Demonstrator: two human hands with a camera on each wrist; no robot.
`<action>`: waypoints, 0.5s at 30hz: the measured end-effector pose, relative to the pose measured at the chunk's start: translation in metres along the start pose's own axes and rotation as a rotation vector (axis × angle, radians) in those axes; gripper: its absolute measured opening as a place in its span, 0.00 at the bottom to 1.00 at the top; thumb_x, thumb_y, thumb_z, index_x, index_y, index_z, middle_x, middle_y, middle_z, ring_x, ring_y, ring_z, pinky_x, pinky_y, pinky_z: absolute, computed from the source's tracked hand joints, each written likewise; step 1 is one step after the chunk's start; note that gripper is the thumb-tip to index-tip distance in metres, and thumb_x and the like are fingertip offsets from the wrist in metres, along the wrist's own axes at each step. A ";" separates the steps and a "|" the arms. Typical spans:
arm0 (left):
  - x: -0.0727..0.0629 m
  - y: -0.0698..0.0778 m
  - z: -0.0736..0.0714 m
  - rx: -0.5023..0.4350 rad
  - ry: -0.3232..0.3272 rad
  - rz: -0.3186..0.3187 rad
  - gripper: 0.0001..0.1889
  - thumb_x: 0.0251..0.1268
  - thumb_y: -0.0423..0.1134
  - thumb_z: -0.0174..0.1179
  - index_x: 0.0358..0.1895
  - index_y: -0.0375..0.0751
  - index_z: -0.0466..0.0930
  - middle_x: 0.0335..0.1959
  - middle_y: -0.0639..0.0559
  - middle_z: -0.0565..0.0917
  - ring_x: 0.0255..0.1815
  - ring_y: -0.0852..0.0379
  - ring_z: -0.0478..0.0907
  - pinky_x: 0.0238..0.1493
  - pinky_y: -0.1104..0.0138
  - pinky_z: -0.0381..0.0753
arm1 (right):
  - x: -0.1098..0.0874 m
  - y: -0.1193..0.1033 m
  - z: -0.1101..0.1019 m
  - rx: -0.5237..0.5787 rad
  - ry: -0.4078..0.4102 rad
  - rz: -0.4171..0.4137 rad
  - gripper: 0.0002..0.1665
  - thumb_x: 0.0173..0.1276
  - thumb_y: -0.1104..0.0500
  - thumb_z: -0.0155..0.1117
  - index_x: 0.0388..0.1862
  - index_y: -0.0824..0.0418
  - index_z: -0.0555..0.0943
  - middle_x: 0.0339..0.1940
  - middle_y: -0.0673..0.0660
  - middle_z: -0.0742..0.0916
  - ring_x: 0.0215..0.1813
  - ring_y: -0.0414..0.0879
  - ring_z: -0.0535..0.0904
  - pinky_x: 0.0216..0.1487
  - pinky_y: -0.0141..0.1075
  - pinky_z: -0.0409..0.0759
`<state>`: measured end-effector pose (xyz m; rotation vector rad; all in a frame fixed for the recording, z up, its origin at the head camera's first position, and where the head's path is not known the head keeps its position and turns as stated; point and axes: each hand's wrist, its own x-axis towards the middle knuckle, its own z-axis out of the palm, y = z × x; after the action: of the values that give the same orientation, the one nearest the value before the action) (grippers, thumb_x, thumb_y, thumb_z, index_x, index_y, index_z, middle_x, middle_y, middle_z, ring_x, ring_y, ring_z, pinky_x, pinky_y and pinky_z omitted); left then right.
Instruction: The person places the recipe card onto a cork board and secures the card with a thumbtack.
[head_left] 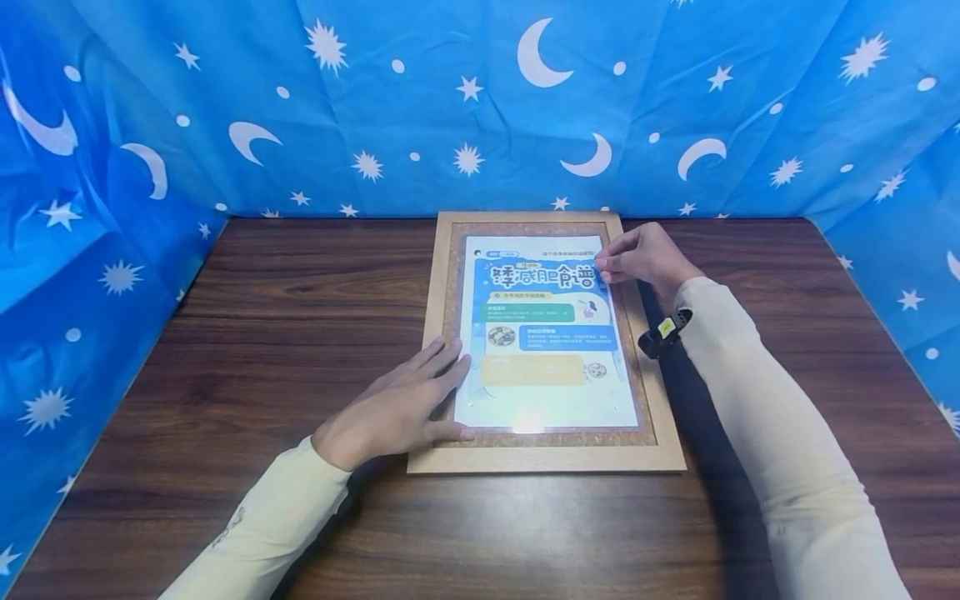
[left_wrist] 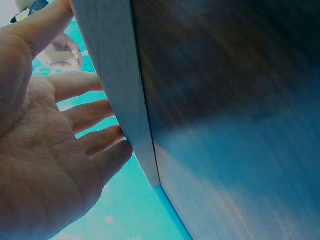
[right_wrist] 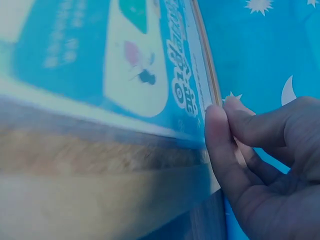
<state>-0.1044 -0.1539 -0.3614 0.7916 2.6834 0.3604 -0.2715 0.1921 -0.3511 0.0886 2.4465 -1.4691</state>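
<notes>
Blue cloth (head_left: 120, 233): moons and stars in white, hung past the surface's left, far and right edges.
Dark wood surface (head_left: 202, 383): wide and streaked; its left stretch lies outward of the frame.
Left hand (head_left: 401, 408): from above I see only its back, fingers straight and spread over the frame's left edge, near the near-left corner; the left wrist view adds the bare palm, with gaps between the fingers.
Pale wooden frame (head_left: 547, 459): flat on the surface, reaching its far edge.
Brown mottled backing (head_left: 647, 408): inside the frame; the right wrist view gives its rough grain up close.
Printed sheet (head_left: 547, 333): on the backing, glare at its near edge.
Right hand (head_left: 651, 257): bent in at the wrist, pinching the sheet's right edge near the far-right corner; thumb and forefinger meeting shows best from the right wrist.
Black wristband (head_left: 663, 333): below that hand.
</notes>
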 end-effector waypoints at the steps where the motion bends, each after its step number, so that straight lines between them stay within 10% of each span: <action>1: 0.000 0.000 0.000 0.000 0.000 -0.001 0.47 0.65 0.59 0.66 0.79 0.37 0.57 0.82 0.41 0.50 0.83 0.43 0.39 0.79 0.48 0.49 | 0.003 -0.001 0.001 0.011 0.000 0.012 0.15 0.71 0.64 0.68 0.54 0.71 0.84 0.46 0.64 0.89 0.41 0.48 0.90 0.67 0.50 0.75; 15: 0.000 -0.001 0.001 -0.018 -0.010 -0.001 0.47 0.66 0.59 0.66 0.80 0.37 0.56 0.83 0.41 0.49 0.83 0.43 0.37 0.79 0.48 0.48 | 0.034 -0.010 0.007 0.043 0.085 0.071 0.11 0.72 0.68 0.65 0.49 0.73 0.82 0.39 0.61 0.86 0.32 0.44 0.88 0.41 0.33 0.87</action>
<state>-0.1050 -0.1549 -0.3624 0.7841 2.6672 0.3791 -0.3047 0.1775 -0.3547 0.2494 2.4510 -1.5166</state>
